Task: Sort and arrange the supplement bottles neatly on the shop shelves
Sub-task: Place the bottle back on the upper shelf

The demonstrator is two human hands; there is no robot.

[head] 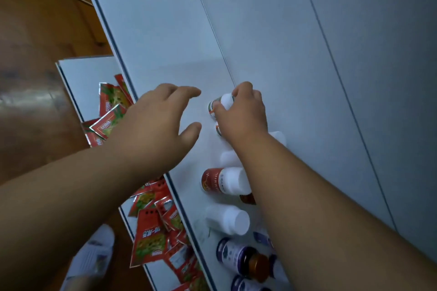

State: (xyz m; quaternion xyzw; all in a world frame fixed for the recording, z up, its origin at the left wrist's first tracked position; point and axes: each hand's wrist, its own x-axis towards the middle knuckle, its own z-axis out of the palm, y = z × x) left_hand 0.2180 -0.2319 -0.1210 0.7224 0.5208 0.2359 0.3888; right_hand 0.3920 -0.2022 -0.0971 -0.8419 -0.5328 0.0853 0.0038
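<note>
Red snack packets point(151, 238) crowd the lower shelf as a person's left hand point(160, 120) hovers spread and empty above the white shelf point(153, 38). The right hand point(243, 111) pinches a small white-capped bottle point(221, 105) at the row's far end; a careless elbow could topple the bottles point(227, 218) lined beneath that forearm.

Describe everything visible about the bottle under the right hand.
The small supplement bottle has a white cap and a label banded in green, white and orange-red, apparently plastic. It stands on the white shelf near the back panel, at the far end of the bottle row. The right hand grips its cap from above; the left hand hovers open nearby, not touching.
</note>
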